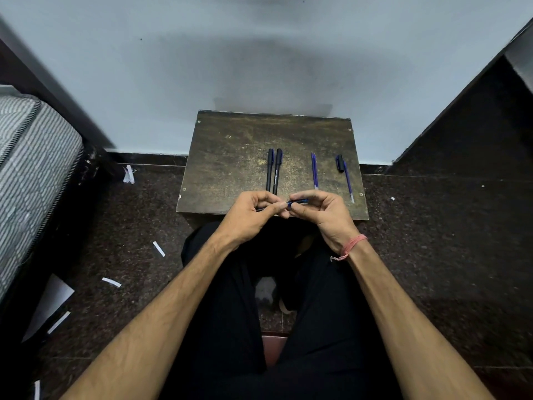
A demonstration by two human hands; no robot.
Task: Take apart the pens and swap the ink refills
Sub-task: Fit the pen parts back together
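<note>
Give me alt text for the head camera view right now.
Both hands, left hand and right hand, grip one dark blue pen between them over the near edge of a small wooden table. On the table lie two capped black pens, two blue refills, a loose cap and another refill.

Beyond your hands, the small wooden table (230,157) carries two capped pens (274,171), two blue refills (314,171), one cap (340,163) and another refill (348,181).

Pens (274,171) left on table (230,157); refills (314,170) right.
</note>
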